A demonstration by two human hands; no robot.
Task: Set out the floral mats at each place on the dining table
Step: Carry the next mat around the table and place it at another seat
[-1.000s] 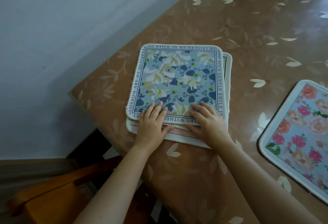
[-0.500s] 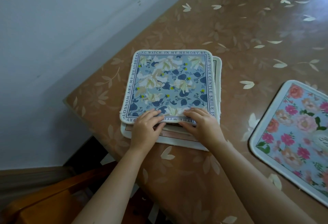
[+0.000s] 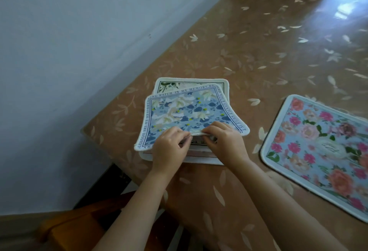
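Note:
A blue floral mat (image 3: 185,111) with a lettered border tops a small stack near the table's left corner. Its near edge is raised off the stack, pinched by my left hand (image 3: 169,147) and my right hand (image 3: 225,141), side by side. Under it shows a green-and-white floral mat (image 3: 191,84) at the far side, with more mat edges (image 3: 201,158) below my fingers. A pink rose mat (image 3: 322,149) lies flat on the table to the right.
The brown leaf-patterned dining table (image 3: 258,51) stretches away to the upper right. A pale wall (image 3: 79,51) runs along its left side. A wooden chair (image 3: 79,228) stands below the table's near-left corner.
Both hands went from resting flat on the blue mat to gripping its near edge, which has lifted off the stack. The mat beneath has come into sight at the far side.

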